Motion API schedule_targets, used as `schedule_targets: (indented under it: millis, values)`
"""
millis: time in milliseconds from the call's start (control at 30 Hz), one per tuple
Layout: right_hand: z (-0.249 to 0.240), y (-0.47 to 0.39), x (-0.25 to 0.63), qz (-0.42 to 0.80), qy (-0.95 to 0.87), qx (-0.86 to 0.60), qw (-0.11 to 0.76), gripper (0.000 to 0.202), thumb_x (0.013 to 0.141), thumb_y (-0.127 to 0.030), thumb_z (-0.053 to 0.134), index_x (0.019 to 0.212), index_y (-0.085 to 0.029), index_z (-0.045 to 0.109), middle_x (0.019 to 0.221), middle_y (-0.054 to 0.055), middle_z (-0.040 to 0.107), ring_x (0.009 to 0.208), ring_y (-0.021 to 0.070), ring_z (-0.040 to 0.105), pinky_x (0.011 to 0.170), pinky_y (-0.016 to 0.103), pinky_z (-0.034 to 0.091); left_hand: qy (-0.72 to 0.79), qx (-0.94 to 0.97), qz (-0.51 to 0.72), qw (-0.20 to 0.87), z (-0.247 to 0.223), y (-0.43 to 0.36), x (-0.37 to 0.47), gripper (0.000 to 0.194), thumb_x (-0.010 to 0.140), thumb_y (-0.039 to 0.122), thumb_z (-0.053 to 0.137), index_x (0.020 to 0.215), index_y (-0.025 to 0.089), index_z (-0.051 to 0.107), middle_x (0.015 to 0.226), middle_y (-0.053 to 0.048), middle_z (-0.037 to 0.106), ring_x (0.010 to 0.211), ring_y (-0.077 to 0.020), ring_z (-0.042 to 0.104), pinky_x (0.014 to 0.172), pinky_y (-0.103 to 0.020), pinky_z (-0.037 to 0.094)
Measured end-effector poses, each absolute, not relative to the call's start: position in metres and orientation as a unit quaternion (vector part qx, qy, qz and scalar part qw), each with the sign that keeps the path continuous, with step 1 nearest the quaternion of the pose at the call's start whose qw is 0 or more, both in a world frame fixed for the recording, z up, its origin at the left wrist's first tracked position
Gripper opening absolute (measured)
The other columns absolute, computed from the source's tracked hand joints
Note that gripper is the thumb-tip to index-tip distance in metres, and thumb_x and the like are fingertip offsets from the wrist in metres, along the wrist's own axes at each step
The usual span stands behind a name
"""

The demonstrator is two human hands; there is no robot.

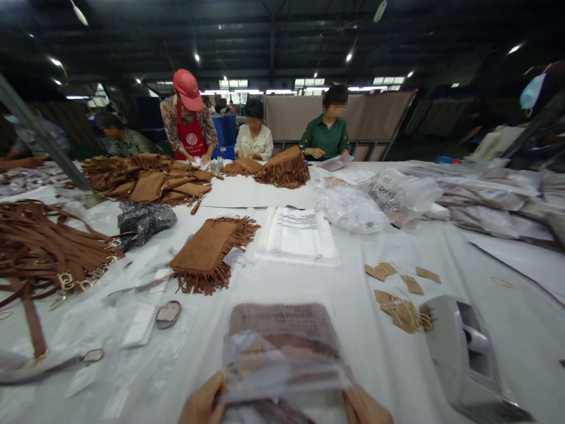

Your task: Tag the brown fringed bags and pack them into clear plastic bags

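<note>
Your left hand (203,401) and right hand (366,405) grip a clear plastic bag (282,380)
Fingers pinch opposite edges, seemingly to hold it taut; it lies before you on the table (348,288), brown pouch (282,318) inside; stacked printed bags (300,235) sit beyond, probably for easy reach.

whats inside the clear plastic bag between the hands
A flat brown item shows through the clear plastic bag near its far edge. Loose, blurred plastic veils the nearer part; anything beneath the item is covered.

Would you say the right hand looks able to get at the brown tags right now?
Probably yes: nothing visible stands between the right hand and the brown tags, though that hand holds the plastic bag.
</note>
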State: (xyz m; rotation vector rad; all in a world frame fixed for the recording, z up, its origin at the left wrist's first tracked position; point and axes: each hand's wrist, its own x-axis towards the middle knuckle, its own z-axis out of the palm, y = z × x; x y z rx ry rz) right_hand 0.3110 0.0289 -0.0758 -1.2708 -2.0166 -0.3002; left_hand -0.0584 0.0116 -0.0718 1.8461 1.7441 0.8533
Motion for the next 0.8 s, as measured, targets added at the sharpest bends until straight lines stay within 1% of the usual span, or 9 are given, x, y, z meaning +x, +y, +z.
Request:
schedule_targets:
  millis: [100, 200, 267, 367, 400, 533, 633, 733, 800]
  values:
    - [-0.048, 0.083, 0.292, -0.128, -0.757, -0.560, 0.310, 0.037, 0.093, -0.013, 0.031, 0.109, -0.014, 0.065, 0.068, 0.004, 0.068, 0.053, 0.0160, 0.063, 0.049, 0.024, 0.049, 0.661, 0.634, 0.331, 0.228, -0.058, 0.043, -0.053, 0.015, 0.085, 0.035, 0.046, 0.073, 0.025, 0.047, 0.062, 0.005, 0.056, 0.058, -0.0146, 0.056, 0.059, -0.026, 0.045]
    - [-0.025, 0.097, 0.288, -0.126, -0.785, -0.535, 0.286, 0.037, 0.094, -0.016, 0.031, 0.091, -0.018, 0.069, 0.058, 0.001, 0.061, 0.048, 0.0129, 0.059, 0.045, 0.021, 0.043, 0.705, 0.579, 0.377, 0.162, -0.042, 0.059, -0.055, 0.018, 0.083, 0.038, 0.050, 0.072, 0.024, 0.045, 0.057, 0.007, 0.048, 0.053, -0.0129, 0.051, 0.056, -0.024, 0.040]
    - [-0.015, 0.080, 0.290, -0.143, -0.798, -0.515, 0.278, 0.035, 0.095, -0.020, 0.035, 0.083, -0.020, 0.068, 0.065, 0.003, 0.064, 0.052, 0.0133, 0.060, 0.048, 0.022, 0.046, 0.716, 0.558, 0.399, 0.129, -0.036, 0.055, -0.057, 0.019, 0.083, 0.038, 0.051, 0.072, 0.024, 0.047, 0.058, 0.007, 0.048, 0.054, -0.0129, 0.051, 0.058, -0.024, 0.039]
    - [-0.006, 0.040, 0.287, -0.182, -0.784, -0.495, 0.327, 0.018, 0.092, -0.024, 0.049, 0.092, -0.020, 0.067, 0.096, 0.013, 0.069, 0.083, 0.0229, 0.067, 0.070, 0.036, 0.056, 0.728, 0.534, 0.414, 0.116, -0.035, 0.040, -0.053, 0.023, 0.084, 0.043, 0.052, 0.072, 0.023, 0.049, 0.060, 0.006, 0.052, 0.057, -0.0138, 0.053, 0.061, -0.025, 0.040]
    - [-0.004, 0.030, 0.281, -0.173, -0.788, -0.474, 0.353, 0.015, 0.091, -0.022, 0.053, 0.098, -0.020, 0.066, 0.100, 0.013, 0.069, 0.089, 0.0243, 0.067, 0.076, 0.039, 0.057, 0.731, 0.521, 0.423, 0.121, -0.036, 0.036, -0.051, 0.025, 0.084, 0.045, 0.052, 0.073, 0.023, 0.050, 0.061, 0.006, 0.052, 0.058, -0.0140, 0.053, 0.061, -0.025, 0.040]
    - [0.003, 0.019, 0.239, -0.036, -0.860, -0.349, 0.370, 0.027, 0.091, -0.011, 0.047, 0.113, -0.019, 0.060, 0.096, 0.008, 0.072, 0.089, 0.0180, 0.068, 0.079, 0.030, 0.059, 0.717, 0.496, 0.471, 0.139, -0.036, 0.034, -0.048, 0.024, 0.085, 0.044, 0.051, 0.074, 0.023, 0.051, 0.062, 0.005, 0.051, 0.058, -0.0135, 0.051, 0.059, -0.024, 0.041]
    - [0.008, 0.037, 0.202, 0.034, -0.882, -0.319, 0.346, 0.032, 0.093, -0.011, 0.041, 0.120, -0.019, 0.057, 0.104, 0.010, 0.071, 0.096, 0.0187, 0.068, 0.083, 0.031, 0.058, 0.701, 0.515, 0.481, 0.106, -0.035, 0.035, -0.051, 0.022, 0.085, 0.041, 0.051, 0.073, 0.023, 0.051, 0.062, 0.005, 0.047, 0.057, -0.0135, 0.047, 0.058, -0.025, 0.039]
    - [0.009, 0.058, 0.182, 0.051, -0.899, -0.302, 0.313, 0.034, 0.093, -0.010, 0.042, 0.122, -0.020, 0.056, 0.106, 0.010, 0.070, 0.097, 0.0190, 0.067, 0.083, 0.032, 0.057, 0.699, 0.525, 0.479, 0.082, -0.042, 0.025, -0.059, 0.021, 0.084, 0.039, 0.050, 0.071, 0.023, 0.049, 0.064, 0.004, 0.047, 0.058, -0.0139, 0.048, 0.059, -0.026, 0.040]
    - [0.000, 0.064, 0.189, 0.016, -0.910, -0.298, 0.289, 0.033, 0.092, -0.010, 0.041, 0.118, -0.021, 0.058, 0.104, 0.009, 0.070, 0.093, 0.0193, 0.067, 0.080, 0.033, 0.057, 0.711, 0.520, 0.466, 0.087, -0.052, 0.013, -0.066, 0.023, 0.085, 0.041, 0.050, 0.071, 0.023, 0.049, 0.064, 0.004, 0.047, 0.058, -0.0138, 0.050, 0.059, -0.025, 0.041]
